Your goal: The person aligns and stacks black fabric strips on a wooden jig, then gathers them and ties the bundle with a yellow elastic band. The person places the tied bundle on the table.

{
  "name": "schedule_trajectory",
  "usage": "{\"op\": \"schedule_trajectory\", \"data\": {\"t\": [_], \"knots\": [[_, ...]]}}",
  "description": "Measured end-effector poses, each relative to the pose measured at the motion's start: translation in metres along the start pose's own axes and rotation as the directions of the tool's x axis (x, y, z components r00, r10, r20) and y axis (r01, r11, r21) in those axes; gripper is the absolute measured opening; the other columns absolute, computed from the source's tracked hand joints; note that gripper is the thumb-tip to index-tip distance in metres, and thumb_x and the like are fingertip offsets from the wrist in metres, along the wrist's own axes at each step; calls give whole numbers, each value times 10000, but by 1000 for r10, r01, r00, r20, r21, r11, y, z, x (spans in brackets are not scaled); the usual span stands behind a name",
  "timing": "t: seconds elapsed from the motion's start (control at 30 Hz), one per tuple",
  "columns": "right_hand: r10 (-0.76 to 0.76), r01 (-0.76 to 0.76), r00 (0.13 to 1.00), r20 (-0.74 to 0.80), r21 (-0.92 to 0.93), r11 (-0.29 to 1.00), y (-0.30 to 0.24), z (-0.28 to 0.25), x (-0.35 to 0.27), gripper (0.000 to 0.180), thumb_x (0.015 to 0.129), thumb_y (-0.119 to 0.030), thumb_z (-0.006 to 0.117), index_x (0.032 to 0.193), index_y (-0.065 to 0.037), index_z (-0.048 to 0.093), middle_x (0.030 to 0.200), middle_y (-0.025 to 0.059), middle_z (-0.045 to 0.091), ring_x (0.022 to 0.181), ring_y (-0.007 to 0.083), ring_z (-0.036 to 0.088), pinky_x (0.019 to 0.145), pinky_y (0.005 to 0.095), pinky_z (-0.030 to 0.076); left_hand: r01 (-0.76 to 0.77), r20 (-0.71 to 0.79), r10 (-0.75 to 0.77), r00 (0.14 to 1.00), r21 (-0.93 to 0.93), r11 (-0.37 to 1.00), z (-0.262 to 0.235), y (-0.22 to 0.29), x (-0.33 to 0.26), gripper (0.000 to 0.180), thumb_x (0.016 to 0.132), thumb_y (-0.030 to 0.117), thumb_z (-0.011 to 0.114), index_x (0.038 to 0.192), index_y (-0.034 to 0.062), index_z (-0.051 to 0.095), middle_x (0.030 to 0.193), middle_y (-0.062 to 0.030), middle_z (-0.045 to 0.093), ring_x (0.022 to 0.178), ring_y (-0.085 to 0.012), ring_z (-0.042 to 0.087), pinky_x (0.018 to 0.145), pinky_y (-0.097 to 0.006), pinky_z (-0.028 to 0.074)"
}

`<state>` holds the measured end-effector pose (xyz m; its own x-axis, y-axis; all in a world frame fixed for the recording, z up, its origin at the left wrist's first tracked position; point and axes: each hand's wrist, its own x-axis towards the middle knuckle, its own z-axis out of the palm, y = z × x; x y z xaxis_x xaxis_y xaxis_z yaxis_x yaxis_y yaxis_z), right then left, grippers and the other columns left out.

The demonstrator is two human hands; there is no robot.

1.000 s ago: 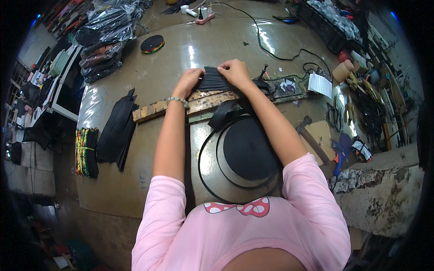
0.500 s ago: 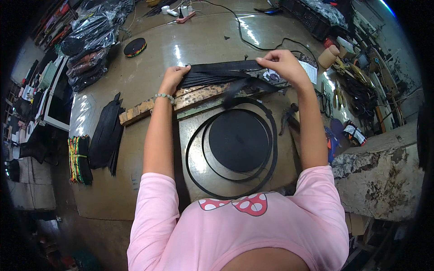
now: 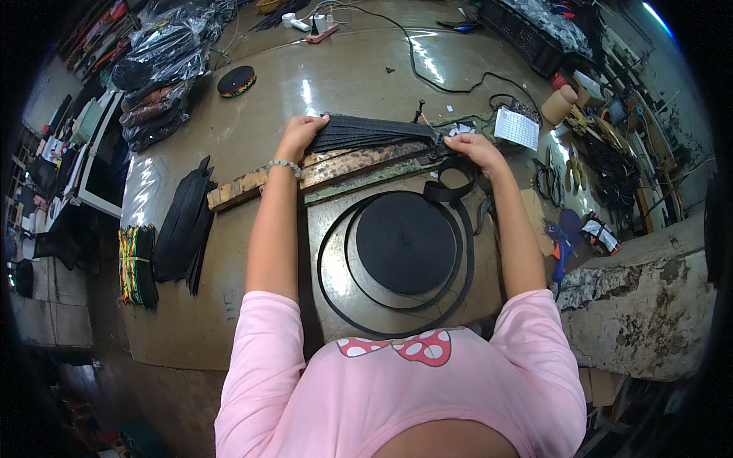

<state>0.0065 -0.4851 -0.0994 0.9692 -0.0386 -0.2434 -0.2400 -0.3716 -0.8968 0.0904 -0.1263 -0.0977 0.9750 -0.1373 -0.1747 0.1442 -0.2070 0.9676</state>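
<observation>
My left hand (image 3: 299,139), a beaded bracelet at its wrist, is closed on the left end of a fanned stack of black webbing strips (image 3: 374,131). The stack lies along a worn wooden bar (image 3: 243,188). At the stack's right end my right hand (image 3: 477,153) pinches the black webbing; the exact grip is small in view. Just below that hand the webbing curls into a loop (image 3: 456,177). Nearer me lies a large flat roll of black webbing (image 3: 405,243), with loose turns spread around it.
On the left lie a bundle of black strips (image 3: 183,229) and a banded multicoloured bundle (image 3: 137,267). Scissors (image 3: 547,183), a blue-handled tool (image 3: 563,248) and a thread cone (image 3: 557,105) are on the right. A power strip (image 3: 322,33) and cord are at the back.
My right hand has come down and nearer to the stack's right end. The strip held raised between my hands now lies against the stack, and the trailing webbing has dropped into a loop.
</observation>
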Motion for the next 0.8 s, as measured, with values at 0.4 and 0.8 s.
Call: {"op": "schedule_trajectory", "data": {"t": [0.4, 0.8], "knots": [[-295, 244, 938, 181, 258, 935, -143, 112, -2, 263, 834, -302, 621, 947, -65, 614, 608, -61, 473, 460, 15, 370, 402, 163, 263, -108, 148, 127, 981, -126, 986, -11, -10, 3, 237, 798, 123, 599, 938, -67, 626, 798, -66, 619, 685, -105, 548, 619, -216, 445], [-413, 320, 899, -145, -429, 845, -110, 173, 59, 220, 737, -259, 648, 856, -81, 700, 828, 167, 652, 792, 324, 629, 739, 386, 494, -118, -26, 117, 993, -62, 991, 0, -8, 4, 320, 784, 281, 678, 817, -35, 639, 700, -24, 573, 588, -81, 480, 521, -226, 389]]}}
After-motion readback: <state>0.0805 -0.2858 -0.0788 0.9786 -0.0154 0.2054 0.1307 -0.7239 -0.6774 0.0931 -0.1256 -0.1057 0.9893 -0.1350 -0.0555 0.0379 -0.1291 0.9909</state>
